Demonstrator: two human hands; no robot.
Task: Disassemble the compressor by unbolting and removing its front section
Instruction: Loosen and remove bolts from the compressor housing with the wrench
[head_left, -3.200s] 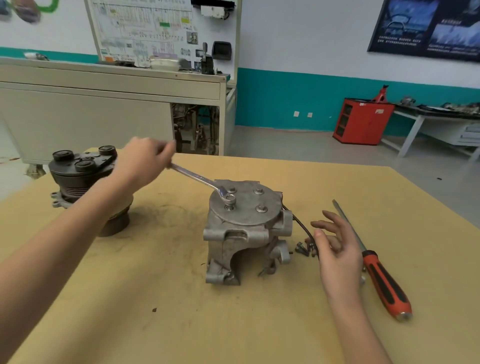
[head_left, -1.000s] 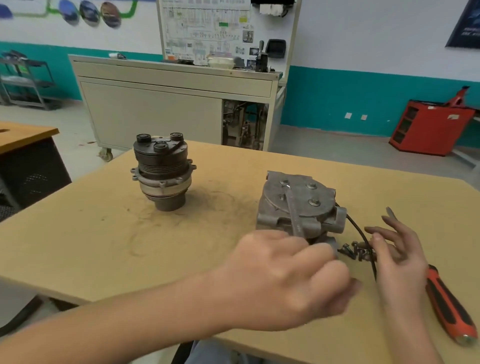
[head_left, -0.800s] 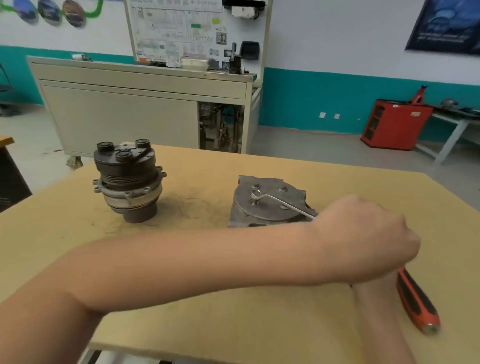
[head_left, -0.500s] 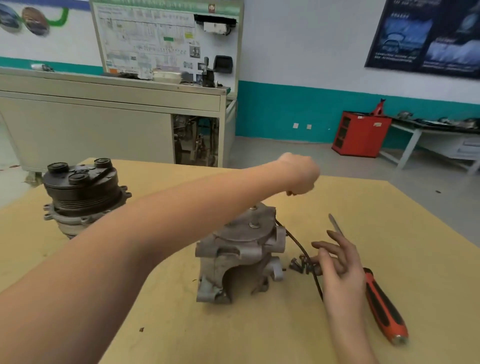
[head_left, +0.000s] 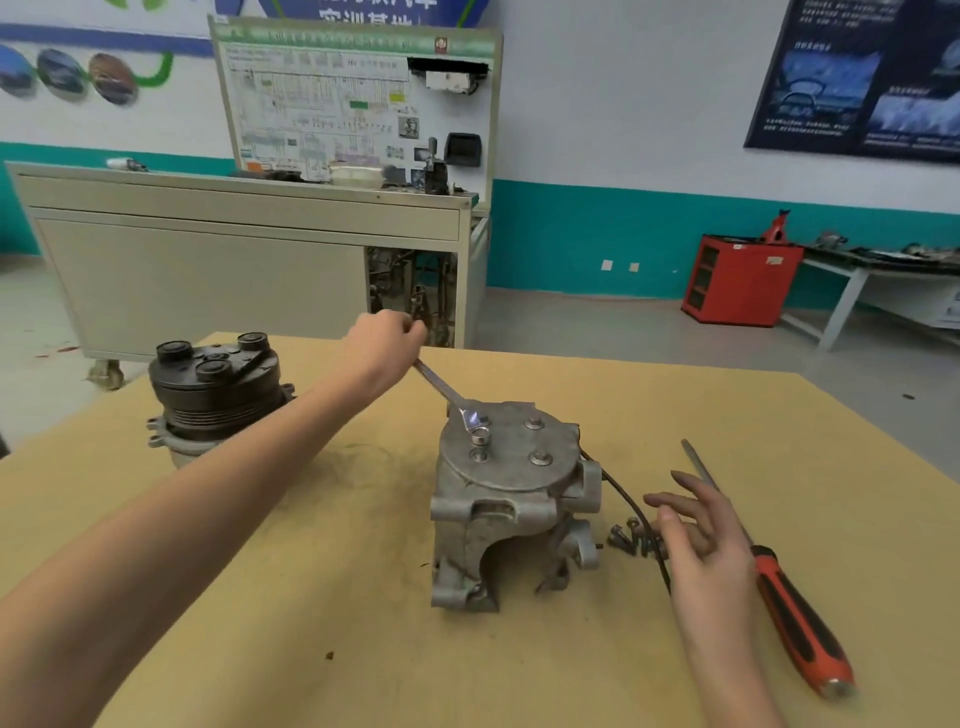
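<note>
A grey cast compressor body (head_left: 511, 512) stands upright in the middle of the table, its round bolted cover (head_left: 506, 452) facing up. My left hand (head_left: 382, 351) grips the far end of a steel wrench (head_left: 447, 397), whose open jaw sits on a raised bolt (head_left: 480, 435) at the cover's left side. Other bolts remain seated in the cover. My right hand (head_left: 693, 530) hovers to the right of the body with fingers spread, holding nothing, over a few loose bolts (head_left: 631, 538).
A black pulley and clutch unit (head_left: 215, 395) stands at the table's far left. A red-handled screwdriver (head_left: 779, 587) lies to the right of my right hand. A thin black cable (head_left: 631, 506) trails from the body. Beyond the wooden table (head_left: 332, 597) are a cabinet bench and a red box.
My left hand has swung the wrench around the bolt, from the near side across to the right and back to the far left. My right hand has stayed beside the body.
</note>
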